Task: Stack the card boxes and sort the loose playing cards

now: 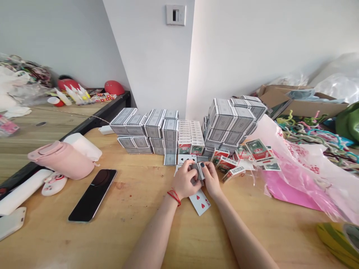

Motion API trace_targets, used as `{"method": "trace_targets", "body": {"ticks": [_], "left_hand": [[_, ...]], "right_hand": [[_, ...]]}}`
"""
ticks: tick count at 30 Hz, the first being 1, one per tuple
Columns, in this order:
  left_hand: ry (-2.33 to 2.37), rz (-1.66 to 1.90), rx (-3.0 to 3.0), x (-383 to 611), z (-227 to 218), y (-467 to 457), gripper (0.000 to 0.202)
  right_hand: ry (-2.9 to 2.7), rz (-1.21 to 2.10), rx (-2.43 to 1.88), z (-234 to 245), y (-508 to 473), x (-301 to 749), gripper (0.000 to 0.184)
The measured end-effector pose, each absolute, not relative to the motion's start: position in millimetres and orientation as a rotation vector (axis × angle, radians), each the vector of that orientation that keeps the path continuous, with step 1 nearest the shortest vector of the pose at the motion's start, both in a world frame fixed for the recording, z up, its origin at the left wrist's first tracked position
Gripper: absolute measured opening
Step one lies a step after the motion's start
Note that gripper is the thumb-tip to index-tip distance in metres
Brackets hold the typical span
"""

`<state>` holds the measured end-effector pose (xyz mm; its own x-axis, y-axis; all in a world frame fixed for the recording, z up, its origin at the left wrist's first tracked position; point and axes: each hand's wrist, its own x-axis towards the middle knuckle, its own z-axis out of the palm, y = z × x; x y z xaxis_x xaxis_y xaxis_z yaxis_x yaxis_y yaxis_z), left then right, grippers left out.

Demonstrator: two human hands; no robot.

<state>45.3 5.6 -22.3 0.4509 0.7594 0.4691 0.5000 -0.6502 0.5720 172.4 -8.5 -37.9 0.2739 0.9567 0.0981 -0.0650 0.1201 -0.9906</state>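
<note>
My left hand [185, 180], a red string round its wrist, curls its fingers around a small pack of playing cards [200, 171]. From the other side, my right hand [211, 178] grips the same pack, its dark-nailed thumb on the edge. Part of the pack is hidden by my fingers. Just below the hands, a heart card [201, 203] lies face up on the table. Beyond them is a face-up spade card [183, 159], beside a face-down card [169, 159]. Boxed card packs [226, 164] lie loosely just right of my right hand.
Grey-backed card stacks rise behind, on the left [131, 129] and right [224, 117], with upright card boxes [191, 134] between. A black phone [94, 194] and pink bottle [67, 160] lie left. Pink plastic wrap [297, 179] and yellow tape [333, 239] are at right.
</note>
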Motion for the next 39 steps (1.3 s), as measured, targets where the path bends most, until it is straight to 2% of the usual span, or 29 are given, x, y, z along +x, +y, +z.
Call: {"method": "trace_targets", "body": {"ticks": [20, 25, 36, 39], "left_hand": [[1.123, 0.958, 2.353, 47.1, -22.5, 3.7, 0.019], [1.125, 0.930, 2.373, 46.2, -20.5, 3.4, 0.018], [1.138, 0.936, 2.406, 45.3, -20.8, 4.3, 0.018], [1.126, 0.945, 2.420, 44.7, -21.0, 4.5, 0.016]], "right_hand": [[-1.123, 0.894, -1.188, -37.9, -9.7, 171.9, 0.020], [-1.077, 1.006, -1.130, -38.2, -11.9, 172.9, 0.020], [-0.958, 1.147, -1.064, -34.6, -11.3, 171.7, 0.031], [-0.907, 1.258, -1.036, -34.8, -11.3, 172.9, 0.039]]}}
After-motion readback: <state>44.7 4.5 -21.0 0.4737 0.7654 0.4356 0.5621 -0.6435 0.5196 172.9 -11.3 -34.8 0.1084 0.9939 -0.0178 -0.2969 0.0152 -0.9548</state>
